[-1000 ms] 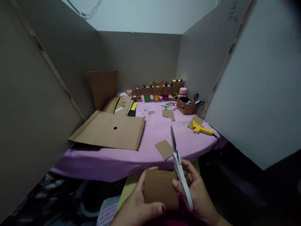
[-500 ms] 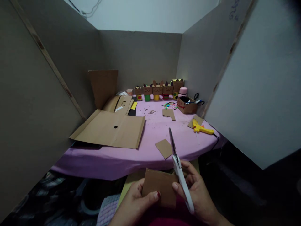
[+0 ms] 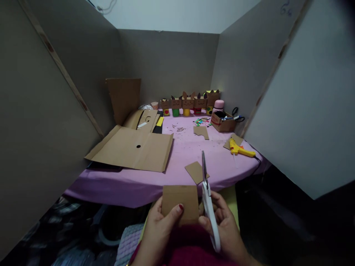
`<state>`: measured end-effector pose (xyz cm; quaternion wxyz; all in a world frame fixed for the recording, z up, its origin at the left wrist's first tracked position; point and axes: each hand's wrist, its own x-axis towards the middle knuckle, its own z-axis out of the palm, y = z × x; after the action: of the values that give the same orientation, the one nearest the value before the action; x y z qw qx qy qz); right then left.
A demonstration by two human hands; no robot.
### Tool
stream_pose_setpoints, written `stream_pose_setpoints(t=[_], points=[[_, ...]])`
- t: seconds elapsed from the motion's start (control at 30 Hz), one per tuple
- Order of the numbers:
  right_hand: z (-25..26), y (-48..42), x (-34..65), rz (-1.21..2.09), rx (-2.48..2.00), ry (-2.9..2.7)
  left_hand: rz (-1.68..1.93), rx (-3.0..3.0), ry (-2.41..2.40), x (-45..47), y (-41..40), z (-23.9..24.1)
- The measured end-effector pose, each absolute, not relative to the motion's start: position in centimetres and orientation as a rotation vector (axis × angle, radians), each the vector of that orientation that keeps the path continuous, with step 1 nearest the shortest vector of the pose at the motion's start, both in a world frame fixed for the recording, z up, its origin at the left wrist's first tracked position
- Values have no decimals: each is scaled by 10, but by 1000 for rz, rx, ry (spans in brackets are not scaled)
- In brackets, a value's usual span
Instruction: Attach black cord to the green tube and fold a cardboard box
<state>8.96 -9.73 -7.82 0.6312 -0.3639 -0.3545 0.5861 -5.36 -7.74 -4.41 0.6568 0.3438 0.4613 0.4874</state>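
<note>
My left hand (image 3: pixel 163 221) grips a small rectangular piece of cardboard (image 3: pixel 181 203), thumb on its face and fingers behind. In my right hand (image 3: pixel 223 221) are white-handled scissors (image 3: pixel 208 207), blades pointing up and away; the blades look closed together. The scissors are beside the right edge of the held cardboard, and my right fingertips are close to that edge; whether they touch it I cannot tell. Just beyond, a flat cut cardboard piece (image 3: pixel 196 172) lies near the front edge of the table, partly behind the scissor blades.
A large cardboard sheet (image 3: pixel 130 149) lies on the left of the pink-covered table (image 3: pixel 177 151). A yellow glue gun (image 3: pixel 241 149) rests at the right. Behind it stands a small box (image 3: pixel 223 123) with pens and scissors. Cardboard animal figures (image 3: pixel 188 103) line the back. Walls enclose three sides.
The held cardboard has been raised and turned more upright and square to me. Both hands have moved slightly, and the scissors have shifted a little left. The view has tilted slightly.
</note>
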Motion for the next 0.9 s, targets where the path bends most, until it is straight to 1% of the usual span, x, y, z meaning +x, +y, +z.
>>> stream_pose_setpoints(t=[0.13,0.33,0.53,0.73,0.9], points=[[-77,-97,86,1387,-874,-859,1131,728,1036,-52,-77,-50],[-75,-96,91,1340,-909,-883,1041,817,923,-58,-76,-48],[-89,-98,90,1352,-849,-910,1081,725,960,-53,-75,-34],[-90,-101,84,1335,-849,-906,1117,596,1014,-49,-82,-35],[-93,-101,83,1306,-892,-897,1091,613,1015,-50,-82,-37]])
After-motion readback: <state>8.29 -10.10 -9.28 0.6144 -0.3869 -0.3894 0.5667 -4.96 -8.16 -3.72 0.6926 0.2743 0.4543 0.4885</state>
